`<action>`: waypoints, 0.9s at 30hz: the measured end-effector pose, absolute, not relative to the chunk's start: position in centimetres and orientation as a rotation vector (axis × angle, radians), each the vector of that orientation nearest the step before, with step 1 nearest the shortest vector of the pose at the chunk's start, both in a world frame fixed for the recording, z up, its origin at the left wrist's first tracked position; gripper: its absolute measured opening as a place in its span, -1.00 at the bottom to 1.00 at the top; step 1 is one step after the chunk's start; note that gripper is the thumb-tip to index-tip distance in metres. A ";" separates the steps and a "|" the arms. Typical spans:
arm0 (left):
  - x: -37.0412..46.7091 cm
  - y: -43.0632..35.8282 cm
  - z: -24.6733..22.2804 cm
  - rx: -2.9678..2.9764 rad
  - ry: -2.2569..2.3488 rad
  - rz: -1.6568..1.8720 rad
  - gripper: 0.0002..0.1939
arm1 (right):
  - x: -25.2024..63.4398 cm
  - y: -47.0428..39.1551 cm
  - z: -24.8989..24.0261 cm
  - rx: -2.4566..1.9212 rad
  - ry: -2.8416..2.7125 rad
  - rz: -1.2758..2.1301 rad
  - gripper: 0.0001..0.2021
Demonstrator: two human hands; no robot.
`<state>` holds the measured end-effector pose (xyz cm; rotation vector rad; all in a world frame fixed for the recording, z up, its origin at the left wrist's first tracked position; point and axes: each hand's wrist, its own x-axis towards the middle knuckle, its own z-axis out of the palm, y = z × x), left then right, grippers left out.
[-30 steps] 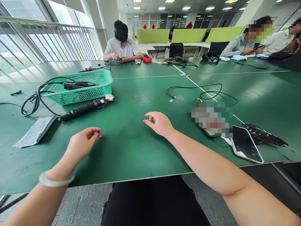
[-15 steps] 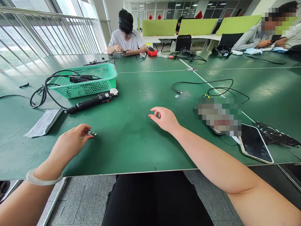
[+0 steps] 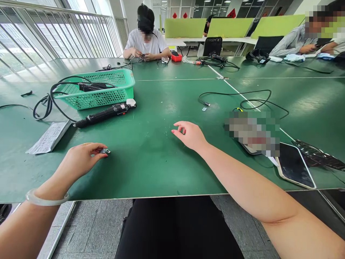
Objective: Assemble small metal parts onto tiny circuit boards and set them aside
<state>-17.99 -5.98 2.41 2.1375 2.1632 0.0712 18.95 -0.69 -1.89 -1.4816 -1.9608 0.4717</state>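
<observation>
pinching small part [image 3: 105, 151], left hand [image 3: 80, 157]

Under the grip spreads a green tabletop [image 3: 151, 176]; nearer and lower lies grey flooring [image 3: 99, 230]. Beyond the grip, leftward, a metal railing [image 3: 72, 36] fronts bright windows [image 3: 75, 4]; far off, rightward, stand lime-green partitions [image 3: 234, 27] and white desks [image 3: 238, 40].

A small metallic part [image 3: 105, 151] is gripped between thumb and fingers of the left hand [image 3: 79, 158]. The right hand [image 3: 192, 135] is positioned over the worktop [image 3: 151, 165], thumb and fingertips slightly parted. A black corded tool [image 3: 105, 115] is placed beside a green perforated basket [image 3: 107, 97].
</observation>
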 end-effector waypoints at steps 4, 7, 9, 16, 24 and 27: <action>-18.5 -5.7 2.2 2.198 2.135 0.056 -0.56 | 19.0 -0.6 -2.0 -1.481 -1.958 0.476 -0.66; -18.9 -5.6 2.0 2.210 2.136 0.112 -0.59 | 19.0 -0.7 -2.0 -1.485 -1.955 0.480 -0.66; -19.1 -5.5 1.9 2.200 2.131 0.146 -0.61 | 19.0 -0.6 -2.1 -1.482 -1.952 0.480 -0.66; -18.9 -5.5 2.1 2.169 2.117 0.192 -0.68 | 19.1 -0.6 -2.0 -1.480 -1.941 0.485 -0.67; -18.4 -5.6 2.2 1.958 2.213 0.246 -0.62 | 19.1 -0.8 -1.8 -1.493 -1.926 0.525 -0.65; -18.3 -5.6 2.2 2.008 2.233 0.215 -0.68 | 19.1 -0.7 -1.8 -1.483 -1.927 0.513 -0.66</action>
